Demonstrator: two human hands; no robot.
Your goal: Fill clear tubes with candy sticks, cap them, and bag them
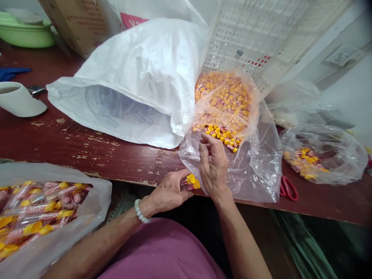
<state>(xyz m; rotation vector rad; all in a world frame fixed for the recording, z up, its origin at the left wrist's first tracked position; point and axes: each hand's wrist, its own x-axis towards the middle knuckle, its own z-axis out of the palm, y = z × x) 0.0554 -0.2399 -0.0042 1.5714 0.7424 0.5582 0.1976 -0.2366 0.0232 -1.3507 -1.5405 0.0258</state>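
Several tubes with yellow caps (190, 181) are gripped in my left hand (170, 193), capped ends pointing right, just off the table's front edge. My right hand (214, 164) is over the mouth of a clear plastic bag (261, 155), its fingers curled toward the thumb. Whatever may be inside those fingers is hidden. Beyond its fingertips, small yellow-capped pieces (222, 135) spill at the bag's opening, with many more inside. A white woven sack (145, 66) lies left of this bag, its mouth gaping toward me.
At lower left, an open white bag (100, 193) holds many larger yellow-capped tubes (37, 209). Red-handled scissors (289, 188) and a smaller clear bag (343, 155) lie to the right. A white plastic crate (247, 35) leans behind. A white cup (21, 100) and green basin (26, 35) are left.
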